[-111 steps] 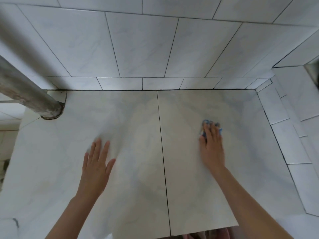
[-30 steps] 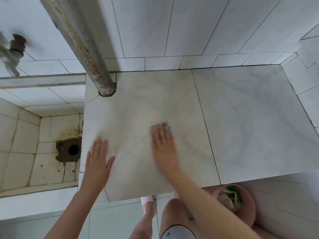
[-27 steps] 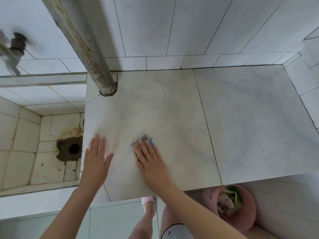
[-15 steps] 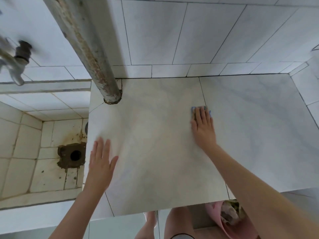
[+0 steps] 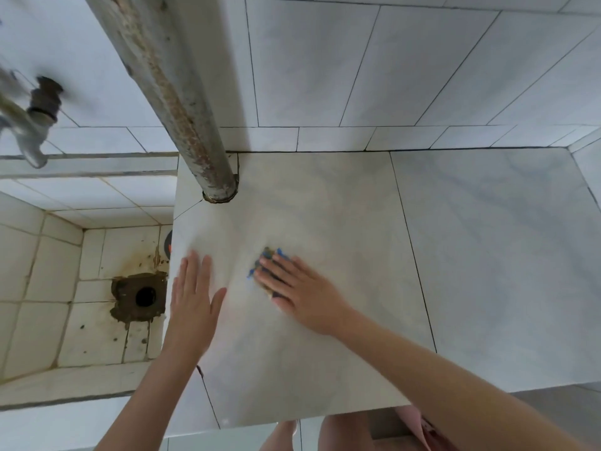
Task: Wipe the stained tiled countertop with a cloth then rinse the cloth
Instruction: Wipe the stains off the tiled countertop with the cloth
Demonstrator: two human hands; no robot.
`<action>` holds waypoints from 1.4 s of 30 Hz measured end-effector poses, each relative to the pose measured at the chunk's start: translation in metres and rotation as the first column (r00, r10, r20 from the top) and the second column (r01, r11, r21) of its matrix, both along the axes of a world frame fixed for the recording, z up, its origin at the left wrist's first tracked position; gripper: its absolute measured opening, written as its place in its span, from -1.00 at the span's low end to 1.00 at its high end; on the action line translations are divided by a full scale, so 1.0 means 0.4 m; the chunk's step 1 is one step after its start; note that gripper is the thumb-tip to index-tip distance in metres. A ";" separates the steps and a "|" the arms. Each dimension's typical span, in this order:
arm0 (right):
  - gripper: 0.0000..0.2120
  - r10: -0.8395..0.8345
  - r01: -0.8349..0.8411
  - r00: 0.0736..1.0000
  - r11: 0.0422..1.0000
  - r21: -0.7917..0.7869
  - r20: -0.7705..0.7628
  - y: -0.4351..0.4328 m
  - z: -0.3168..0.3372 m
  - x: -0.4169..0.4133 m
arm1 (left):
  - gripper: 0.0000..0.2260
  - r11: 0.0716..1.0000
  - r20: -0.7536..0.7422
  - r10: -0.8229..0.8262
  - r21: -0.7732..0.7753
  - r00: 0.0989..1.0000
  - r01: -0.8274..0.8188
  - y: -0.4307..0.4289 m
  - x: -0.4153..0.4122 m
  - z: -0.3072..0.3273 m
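The tiled countertop [image 5: 341,222] is pale marble with a yellowish haze over its left tile. A small blue cloth [image 5: 269,255] lies on that tile, mostly hidden under my right hand [image 5: 300,289], which presses it flat with straight fingers. My left hand [image 5: 193,301] rests flat, fingers spread, on the left edge of the same tile, a short way left of the cloth.
A rusty vertical pipe [image 5: 182,102] goes through the countertop at its back left corner. Left of and below the counter lies a tiled sink basin [image 5: 42,288] with a dirty drain hole [image 5: 144,296]. A metal tap [image 5: 29,125] juts out above it. Tiled walls [image 5: 357,60] close the back and right.
My right hand has slid the cloth from the back middle of the left tile towards the left and front, close to my left hand. The left hand has stayed put.
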State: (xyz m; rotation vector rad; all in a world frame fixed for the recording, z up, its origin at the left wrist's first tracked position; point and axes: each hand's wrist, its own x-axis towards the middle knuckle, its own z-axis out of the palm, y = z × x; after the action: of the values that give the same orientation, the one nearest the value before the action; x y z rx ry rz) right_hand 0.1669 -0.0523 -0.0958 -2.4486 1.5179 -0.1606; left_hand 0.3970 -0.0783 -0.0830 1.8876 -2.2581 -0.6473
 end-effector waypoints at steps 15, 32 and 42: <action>-0.50 -0.722 0.720 0.690 0.692 -0.062 -0.047 -0.408 0.000 -0.206 | -0.42 1.000 0.004 0.014 -0.016 1.000 -0.014 -0.028 -0.020 -0.010; -0.50 -0.415 0.419 0.904 0.908 0.019 -0.104 -0.364 0.015 -0.190 | -0.42 0.999 0.007 0.041 0.003 0.999 -0.041 -0.028 -0.027 0.002; -0.51 -0.075 0.079 0.988 0.997 0.020 -0.136 -0.539 0.019 -0.007 | -0.47 0.999 0.002 0.019 -0.031 1.000 -0.019 -0.018 -0.009 -0.003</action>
State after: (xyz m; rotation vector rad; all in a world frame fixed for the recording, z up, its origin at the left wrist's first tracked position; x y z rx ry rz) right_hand 0.1640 -0.2679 -0.0881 -2.4258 1.6604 0.0107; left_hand 0.3935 -0.0857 -0.0841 1.8943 -2.2357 -0.6033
